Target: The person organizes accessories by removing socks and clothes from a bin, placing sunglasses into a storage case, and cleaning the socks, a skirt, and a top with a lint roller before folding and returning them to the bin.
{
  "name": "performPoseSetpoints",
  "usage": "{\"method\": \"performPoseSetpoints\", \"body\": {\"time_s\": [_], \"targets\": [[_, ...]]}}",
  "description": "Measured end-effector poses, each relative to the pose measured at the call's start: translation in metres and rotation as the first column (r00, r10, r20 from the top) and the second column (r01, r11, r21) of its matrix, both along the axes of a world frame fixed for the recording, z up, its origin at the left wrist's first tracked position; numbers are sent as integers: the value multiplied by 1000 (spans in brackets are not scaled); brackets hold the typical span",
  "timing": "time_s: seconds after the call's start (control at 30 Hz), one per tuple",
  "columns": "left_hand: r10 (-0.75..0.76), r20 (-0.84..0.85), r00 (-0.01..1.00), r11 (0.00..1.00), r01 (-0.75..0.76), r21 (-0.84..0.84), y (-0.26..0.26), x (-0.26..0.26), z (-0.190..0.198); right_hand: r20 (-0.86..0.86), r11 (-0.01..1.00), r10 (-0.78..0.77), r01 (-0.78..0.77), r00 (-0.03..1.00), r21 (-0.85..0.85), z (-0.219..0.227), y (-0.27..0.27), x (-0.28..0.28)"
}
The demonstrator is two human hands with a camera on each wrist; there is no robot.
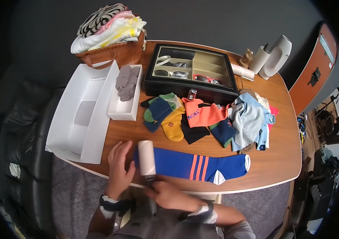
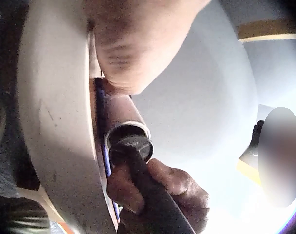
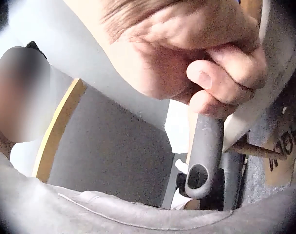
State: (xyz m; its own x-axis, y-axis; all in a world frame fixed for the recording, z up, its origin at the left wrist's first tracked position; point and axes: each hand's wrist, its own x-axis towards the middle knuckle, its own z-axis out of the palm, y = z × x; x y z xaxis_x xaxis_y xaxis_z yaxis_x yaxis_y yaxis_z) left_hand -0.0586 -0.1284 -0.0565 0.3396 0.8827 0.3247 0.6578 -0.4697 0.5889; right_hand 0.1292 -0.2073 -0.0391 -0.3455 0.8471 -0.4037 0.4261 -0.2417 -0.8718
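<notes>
My head view, lint roller [image 1: 147, 157] over blue sock [image 1: 179, 162] on table [image 1: 273, 167], left hand [image 1: 119, 167] spread beside it, right hand [image 1: 171, 195] gripping it, my left wrist view, handle [image 2: 160, 200] between right fingers [image 2: 184, 187], my right wrist view, handle end [image 3: 200, 181] below them.

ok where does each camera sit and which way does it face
Head: worn on the head, looking forward and down at the table; left hand, right hand, forearms and shirt show.
Left wrist: on the left wrist, looking past that hand at the roller; the right hand's grip on the handle shows.
Right wrist: on the right wrist, looking at that hand around the handle, with shirt below.
Shared: both wrist views show the right hand and handle.
</notes>
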Motion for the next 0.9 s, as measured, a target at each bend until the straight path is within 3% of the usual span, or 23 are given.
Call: {"method": "performPoseSetpoints", "body": {"time_s": [0.03,0.13,0.3,0.43,0.53,0.7,0.8,0.83,0.9], "targets": [[-15,-98,995,1000,16,0,1,0,2,12,999,-39,39,999,32,0,-3,5],[-1,-147,989,999,6,35,-2,1,-3,71,995,-66,70,995,-65,20,-7,28],[32,-118,992,999,-28,34,-3,4,-4,121,977,-178,190,977,-95,30,-26,59],[33,-115,993,999,-29,31,-3,4,-6,169,978,-208,206,964,29,16,-49,85],[36,-108,993,999,-34,23,-4,5,-5,104,919,-391,394,915,-6,23,-66,100],[38,-109,993,999,-36,21,-4,5,-7,277,838,-491,535,826,-109,31,-97,143],[40,-117,992,999,-37,23,-4,5,-8,247,744,-617,656,748,-129,33,-117,166],[40,-120,992,999,-37,25,-4,4,-8,144,703,-685,700,714,-124,35,-121,169],[39,-121,992,999,-36,23,-4,4,-9,198,636,-730,757,653,-149,31,-132,180]]}}
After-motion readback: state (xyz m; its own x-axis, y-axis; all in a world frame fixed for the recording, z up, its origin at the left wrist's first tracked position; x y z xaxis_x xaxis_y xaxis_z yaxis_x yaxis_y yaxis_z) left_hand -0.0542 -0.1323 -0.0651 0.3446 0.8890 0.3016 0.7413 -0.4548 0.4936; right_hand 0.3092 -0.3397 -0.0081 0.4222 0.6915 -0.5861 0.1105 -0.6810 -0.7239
